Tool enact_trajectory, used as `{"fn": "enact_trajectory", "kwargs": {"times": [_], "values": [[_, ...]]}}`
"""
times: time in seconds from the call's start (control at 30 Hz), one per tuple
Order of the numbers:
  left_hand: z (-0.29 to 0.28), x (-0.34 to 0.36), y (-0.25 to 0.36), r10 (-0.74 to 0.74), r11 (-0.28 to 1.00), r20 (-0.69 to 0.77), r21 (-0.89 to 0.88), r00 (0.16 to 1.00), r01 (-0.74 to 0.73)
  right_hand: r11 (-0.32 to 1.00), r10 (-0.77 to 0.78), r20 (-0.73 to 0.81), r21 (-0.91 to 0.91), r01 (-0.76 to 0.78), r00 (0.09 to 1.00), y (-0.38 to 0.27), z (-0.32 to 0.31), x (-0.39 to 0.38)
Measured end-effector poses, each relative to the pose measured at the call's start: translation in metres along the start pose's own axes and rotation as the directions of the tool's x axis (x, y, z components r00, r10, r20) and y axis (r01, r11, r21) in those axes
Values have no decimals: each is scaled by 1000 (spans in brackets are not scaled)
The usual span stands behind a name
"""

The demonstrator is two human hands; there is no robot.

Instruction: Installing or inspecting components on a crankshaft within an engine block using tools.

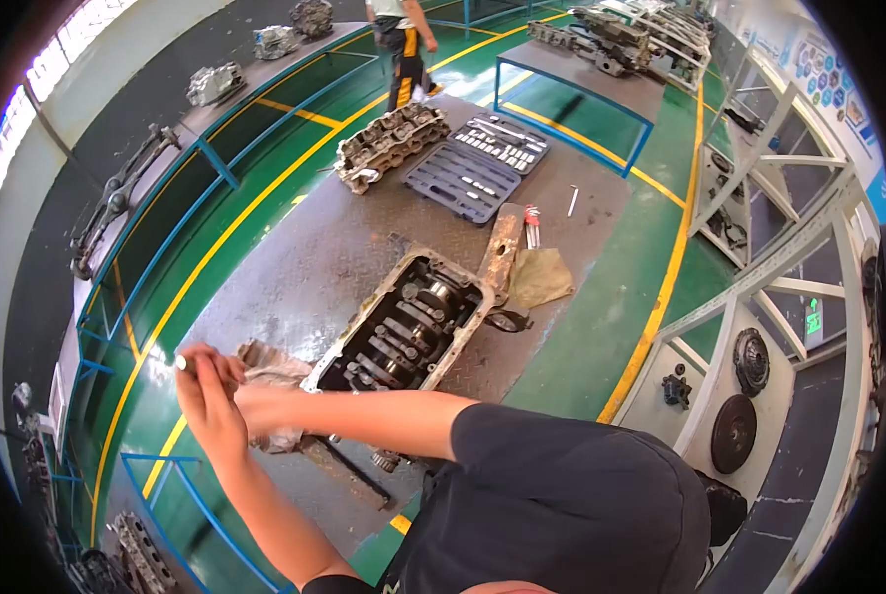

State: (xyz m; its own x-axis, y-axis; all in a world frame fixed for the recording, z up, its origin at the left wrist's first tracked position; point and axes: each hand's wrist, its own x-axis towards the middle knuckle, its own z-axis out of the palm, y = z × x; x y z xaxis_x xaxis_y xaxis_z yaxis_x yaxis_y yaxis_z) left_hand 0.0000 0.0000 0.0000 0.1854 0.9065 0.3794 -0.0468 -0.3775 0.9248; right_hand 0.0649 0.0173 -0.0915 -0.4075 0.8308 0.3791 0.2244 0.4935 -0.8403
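At the bench's left edge, my left hand (215,416) has its fingers closed round a small silver metal piece (181,362). My right hand (253,401) reaches across against it with curled fingers, partly hidden behind the left; what it grips is unclear. A crumpled dirty cloth (274,361) lies beside both hands. To their right sits an open engine block (408,322) with its crankshaft exposed. A long black bar (354,473) lies below the hands, near a small gear (385,461).
The metal bench (274,247) also holds a cylinder head (388,144), an open socket case (463,188), a rusty plate (502,252), red-handled keys (532,228) and a folded rag (542,277). Another person (401,54) stands beyond. Blue railings (572,134) and white racks (770,287) flank it.
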Motion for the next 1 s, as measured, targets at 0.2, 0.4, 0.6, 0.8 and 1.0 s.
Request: {"fn": "enact_trajectory", "kwargs": {"times": [0.2,0.4,0.6,0.8,1.0], "values": [[-30,-35,0,33,982,-97,-184,995,-51,786,19,309,583,-205,951,49,-90,-54],[16,-9,-10,30,996,-36,83,999,-27,984,25,-69,-174,-37,997,45,34,-17],[-5,-35,-8,135,990,4,46,991,-135,879,241,-52,435,-195,969,44,-84,-47],[-14,-13,-15,111,975,-163,209,980,-76,970,-190,272,198,138,943,-2,-8,-64],[0,-32,-18,185,978,1,101,983,-184,931,171,-296,362,-55,940,55,-45,-22]]}}
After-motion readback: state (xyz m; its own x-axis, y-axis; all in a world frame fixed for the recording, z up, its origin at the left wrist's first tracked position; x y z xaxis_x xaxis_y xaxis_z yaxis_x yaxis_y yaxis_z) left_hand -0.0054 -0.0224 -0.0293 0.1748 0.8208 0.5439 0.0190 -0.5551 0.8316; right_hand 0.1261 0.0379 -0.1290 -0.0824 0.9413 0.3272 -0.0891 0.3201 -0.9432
